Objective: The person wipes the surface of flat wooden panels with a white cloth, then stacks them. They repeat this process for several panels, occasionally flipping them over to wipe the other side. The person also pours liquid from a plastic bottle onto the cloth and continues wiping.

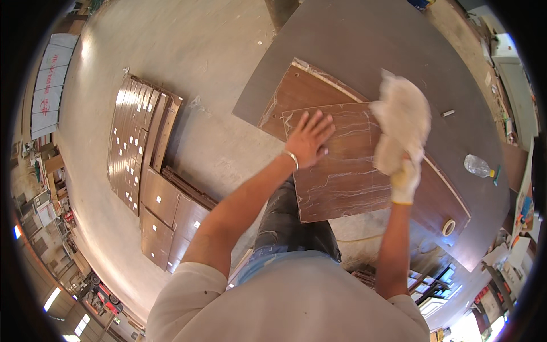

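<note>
A brown panel (333,179) with pale wavy streaks lies in front of me. My bare left hand (309,138), a bracelet at its wrist, rests flat on its upper left part with the fingers spread. Over the panel's right edge, my right hand (405,182) in a pale work glove grips a whitish cloth (403,108), blurred by motion. Whether the cloth touches the panel I cannot tell. Beneath the panel lies a longer brown board (293,94) with a rough pale edge, partly covered. Both are on a large dark grey tabletop (342,34).
On the tabletop's right side are a clear bottle (476,165) with a yellow cap, a roll of tape (449,227) and a small white piece (448,113). Stacks of brown panels (128,151) with white stickers stand on the floor at left.
</note>
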Demonstrator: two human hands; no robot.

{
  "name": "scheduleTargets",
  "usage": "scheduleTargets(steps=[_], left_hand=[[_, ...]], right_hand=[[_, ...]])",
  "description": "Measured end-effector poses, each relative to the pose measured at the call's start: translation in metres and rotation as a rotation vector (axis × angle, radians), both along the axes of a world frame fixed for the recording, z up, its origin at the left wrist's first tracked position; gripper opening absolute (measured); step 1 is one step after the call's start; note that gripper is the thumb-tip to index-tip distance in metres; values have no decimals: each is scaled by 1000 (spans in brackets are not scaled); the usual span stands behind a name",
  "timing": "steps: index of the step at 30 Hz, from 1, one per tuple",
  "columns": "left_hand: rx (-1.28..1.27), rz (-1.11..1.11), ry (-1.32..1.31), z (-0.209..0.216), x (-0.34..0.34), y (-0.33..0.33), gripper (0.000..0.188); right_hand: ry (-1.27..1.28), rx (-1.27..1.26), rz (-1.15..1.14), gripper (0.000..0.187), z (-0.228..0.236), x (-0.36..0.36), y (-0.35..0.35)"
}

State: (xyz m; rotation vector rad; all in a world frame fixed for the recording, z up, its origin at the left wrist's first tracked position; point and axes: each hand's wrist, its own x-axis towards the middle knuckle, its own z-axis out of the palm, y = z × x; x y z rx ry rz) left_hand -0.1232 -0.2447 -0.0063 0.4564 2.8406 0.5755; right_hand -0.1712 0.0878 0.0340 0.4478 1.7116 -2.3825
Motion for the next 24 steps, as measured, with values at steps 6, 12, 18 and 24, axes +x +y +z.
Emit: scheduleTargets(steps=[6,12,18,24], left_hand=[[-119,27,-91,0,-46,0,80],[-255,16,-180,-1,-57,4,81],[-194,-26,-398,-9,-86,-11,83],[-313,-52,-293,-7,-78,-11,87]], right_hand=[[387,1009,223,56,-46,137,0],[885,1014,1100,41,-38,156,-145],[885,977,1209,51,-26,55,-229],[1066,916,1244,56,-15,144,-139]])
